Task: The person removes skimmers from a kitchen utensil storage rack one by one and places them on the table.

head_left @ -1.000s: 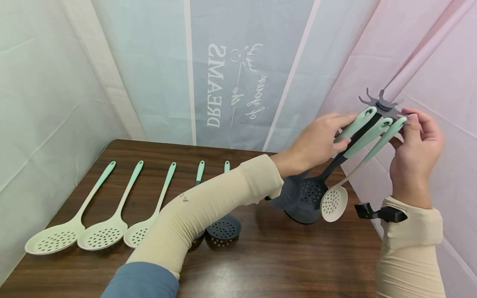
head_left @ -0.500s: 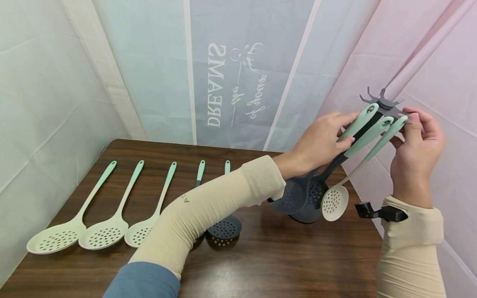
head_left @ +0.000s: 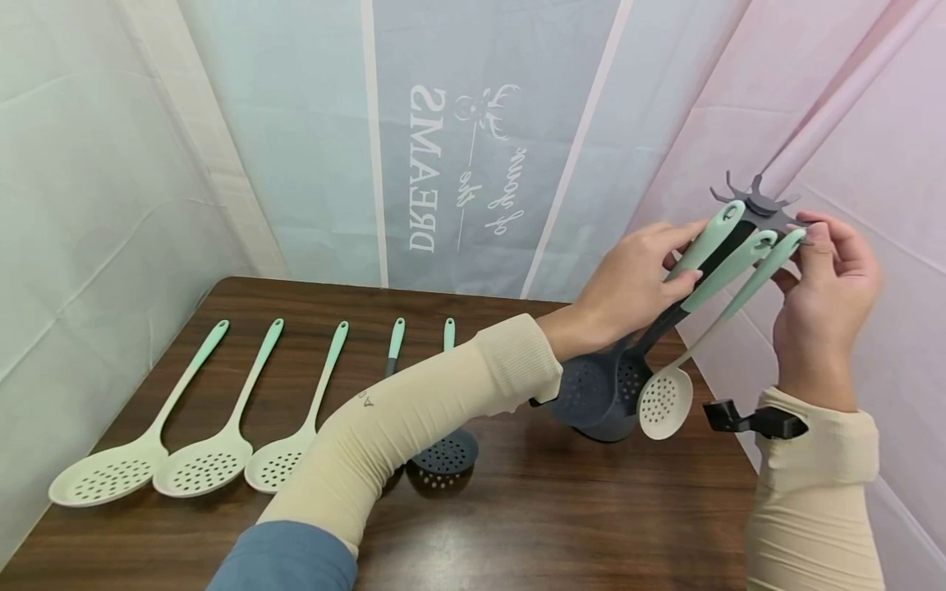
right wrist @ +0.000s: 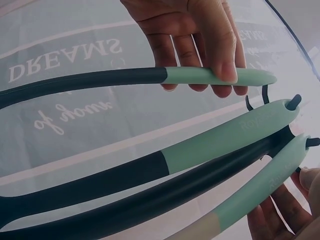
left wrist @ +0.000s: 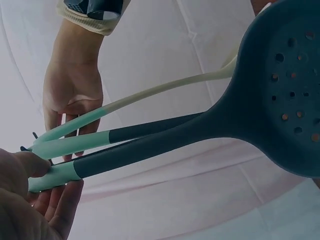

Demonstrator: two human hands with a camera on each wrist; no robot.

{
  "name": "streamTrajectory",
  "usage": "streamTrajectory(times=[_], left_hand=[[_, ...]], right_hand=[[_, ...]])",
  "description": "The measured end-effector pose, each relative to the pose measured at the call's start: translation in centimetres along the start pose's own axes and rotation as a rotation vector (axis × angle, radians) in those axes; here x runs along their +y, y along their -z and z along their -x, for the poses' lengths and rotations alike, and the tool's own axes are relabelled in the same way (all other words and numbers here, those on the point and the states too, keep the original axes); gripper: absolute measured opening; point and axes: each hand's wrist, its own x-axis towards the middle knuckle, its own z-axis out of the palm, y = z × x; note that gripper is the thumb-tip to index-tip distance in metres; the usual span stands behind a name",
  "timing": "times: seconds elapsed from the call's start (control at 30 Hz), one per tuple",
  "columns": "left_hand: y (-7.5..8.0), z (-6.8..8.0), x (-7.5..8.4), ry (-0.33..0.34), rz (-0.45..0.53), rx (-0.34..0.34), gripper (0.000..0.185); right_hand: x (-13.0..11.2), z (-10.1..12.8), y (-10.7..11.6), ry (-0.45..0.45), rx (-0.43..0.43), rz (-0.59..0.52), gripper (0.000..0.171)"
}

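My left hand [head_left: 628,279] pinches the mint handle [head_left: 705,246] of a dark skimmer. Its perforated bowl [left wrist: 295,90] fills the right of the left wrist view. In the right wrist view, that handle's end is just above the tip of a dark hook of the utensil rack [head_left: 764,209]. My right hand [head_left: 828,304] pinches the rack's top beside another hook. A second dark skimmer [right wrist: 215,137] and a small cream skimmer [head_left: 665,402] hang from hooks between the hands. The rack's base [head_left: 609,427] is partly hidden behind the skimmers.
Cream skimmers [head_left: 203,468] with mint handles lie in a row on the left of the brown table [head_left: 562,517]. Beside them lie dark ones, including a round skimmer [head_left: 447,451], partly covered by my left sleeve [head_left: 399,435]. Curtains [head_left: 310,164] enclose the table.
The handle's end in my left hand has risen slightly near the rack's top, and its dark bowl has swung a little towards the rack. My right hand stays in place.
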Motion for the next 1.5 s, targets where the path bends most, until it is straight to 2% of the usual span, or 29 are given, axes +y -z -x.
streamTrajectory(times=[0.27,0.43,0.67,0.93,1.17,1.4,1.5], left_hand=[[0.6,0.5,0.0,-0.024,0.072,0.033,0.056],[1.6,0.6,-0.2,-0.004,0.104,0.063,0.057],[2.8,0.5,-1.1,0.057,0.124,0.133,0.056],[2.8,0.7,-2.5,0.150,0.159,0.214,0.050],[3.0,0.9,-4.7,0.239,0.123,0.207,0.039],[2.4,1.5,-6.7,0.307,0.117,0.225,0.007],[2.0,1.8,-7.5,0.344,0.111,0.225,0.010]], right_hand=[[0.0,0.1,0.1,0.011,-0.006,0.021,0.040],[0.0,0.2,0.2,0.014,-0.007,0.016,0.039],[-0.1,0.2,0.2,0.010,-0.008,0.004,0.038],[-0.1,0.3,0.2,0.006,-0.003,-0.002,0.036],[-0.1,0.3,0.2,0.014,-0.001,0.009,0.037],[-0.1,0.3,0.2,0.012,-0.006,0.000,0.037],[-0.1,0.3,0.2,0.012,-0.009,-0.004,0.036]])
